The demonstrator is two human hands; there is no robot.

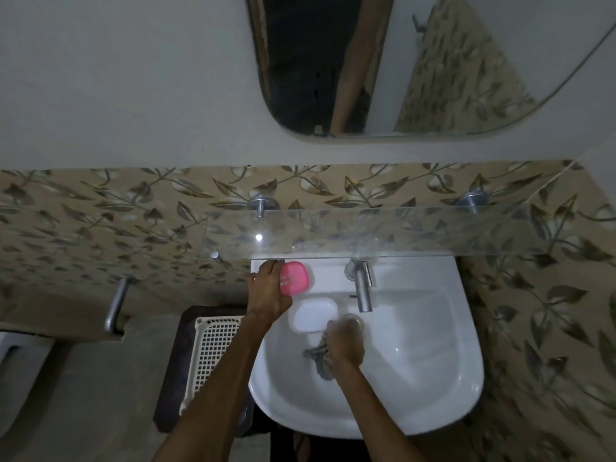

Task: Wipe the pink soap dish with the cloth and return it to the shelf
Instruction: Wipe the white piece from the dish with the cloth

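Observation:
My left hand [269, 288] grips the pink soap dish [295, 277] at its left side, holding it over the back left corner of the white sink [416, 378], just below the front edge of the glass shelf [383, 235]. My right hand [343, 341] holds a grey checked cloth [318, 358] bunched over the middle of the basin; the cloth hangs from the fist. A white rectangular soap dish part [313, 315] lies in the basin between my two hands.
A chrome tap [361, 285] stands at the back of the sink. A white perforated basket [213, 348] sits on a dark stand to the left. A metal towel bar [115, 305] juts from the leaf-patterned tiled wall. A mirror [400, 61] hangs above.

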